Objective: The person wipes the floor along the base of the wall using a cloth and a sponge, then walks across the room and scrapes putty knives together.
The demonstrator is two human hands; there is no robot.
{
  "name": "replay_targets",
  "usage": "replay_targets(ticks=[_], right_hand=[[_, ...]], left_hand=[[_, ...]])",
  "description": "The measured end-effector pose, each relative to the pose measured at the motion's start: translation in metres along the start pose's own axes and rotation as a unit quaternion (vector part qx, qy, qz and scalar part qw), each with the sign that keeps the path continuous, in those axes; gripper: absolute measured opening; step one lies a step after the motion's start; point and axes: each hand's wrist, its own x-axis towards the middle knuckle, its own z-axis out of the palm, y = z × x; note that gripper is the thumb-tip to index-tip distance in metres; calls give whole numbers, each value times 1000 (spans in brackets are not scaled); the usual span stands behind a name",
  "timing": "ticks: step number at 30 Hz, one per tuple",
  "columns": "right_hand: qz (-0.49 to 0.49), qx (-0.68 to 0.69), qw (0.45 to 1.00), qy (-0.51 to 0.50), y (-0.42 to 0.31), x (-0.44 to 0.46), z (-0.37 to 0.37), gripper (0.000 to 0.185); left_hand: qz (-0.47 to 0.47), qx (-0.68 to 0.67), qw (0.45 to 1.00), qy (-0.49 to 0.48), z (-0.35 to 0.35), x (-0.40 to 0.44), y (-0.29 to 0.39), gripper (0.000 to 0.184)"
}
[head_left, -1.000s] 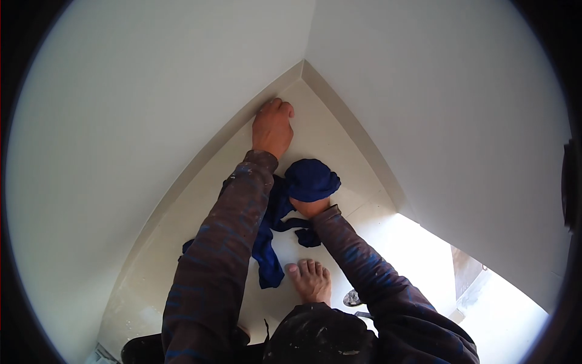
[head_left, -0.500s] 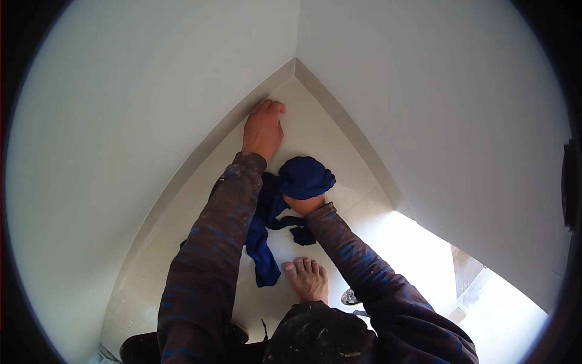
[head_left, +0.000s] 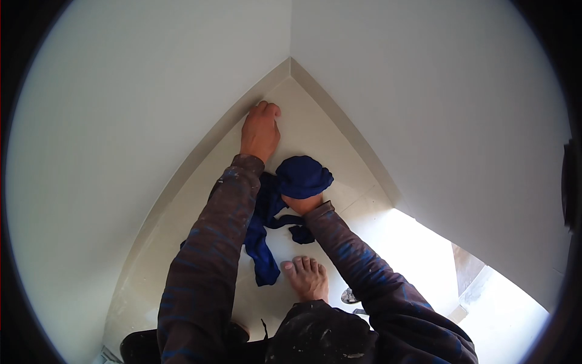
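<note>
My left hand (head_left: pixel 260 133) reaches to the foot of the left wall, close against the beige skirting (head_left: pixel 206 136). Its fingers are curled in, and whatever they may hold is hidden beneath them. A dark blue cloth (head_left: pixel 303 176) is bunched over my right hand (head_left: pixel 305 204); only the back of that hand near the wrist shows. More of the same cloth trails across the floor between my forearms, with a loose end lying left of a bare foot (head_left: pixel 308 279).
Two pale walls meet in a corner ahead, with skirting (head_left: pixel 339 112) also along the right one. Cream tiles (head_left: pixel 303 115) cover the floor. Bright light falls at the right beside a door opening. A dark fitting (head_left: pixel 568 185) is at the far right edge.
The whole view has shifted very slightly. Both hands and the blue cloth keep practically the same positions relative to the corner.
</note>
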Motion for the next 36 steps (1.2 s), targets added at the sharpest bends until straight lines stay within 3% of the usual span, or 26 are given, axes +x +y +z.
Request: replay_targets(ticks=[2, 3, 5, 9, 12, 15, 18, 20, 22, 25, 34, 36], right_hand=[[-81, 50, 991, 97, 3, -5, -2, 26], [-78, 50, 991, 100, 1, -11, -8, 26], [-65, 16, 998, -12, -13, -29, -33, 35], [-58, 150, 986, -49, -42, -38, -85, 35], [70, 286, 955, 15, -44, -63, -92, 30], [205, 219, 942, 147, -10, -111, -47, 26], [243, 248, 923, 169, -4, -110, -41, 27], [231, 239, 926, 178, 3, -112, -34, 28], [221, 232, 929, 188, 5, -112, -30, 29], [206, 198, 940, 187, 4, -111, -32, 29], [221, 231, 927, 196, 5, -108, -32, 29], [125, 83, 976, 160, 5, -96, -44, 28]], left_hand=[[25, 4, 997, 68, 1, -1, 4, 17], [28, 4, 997, 66, -1, -1, 5, 17], [6, 7, 1000, 4, -3, -6, 8, 18], [68, -14, 995, -70, -8, -42, 32, 21], [120, -47, 985, -114, -7, -79, 66, 22], [135, -42, 980, -138, -3, -89, 79, 24], [124, -27, 981, -150, 2, -91, 79, 27], [114, -19, 980, -164, 4, -92, 80, 28], [99, -16, 989, -105, 6, -95, 82, 20], [106, -10, 982, -155, 5, -94, 79, 21], [102, -21, 985, -138, 6, -92, 81, 25], [105, -23, 984, -144, 8, -93, 77, 25]])
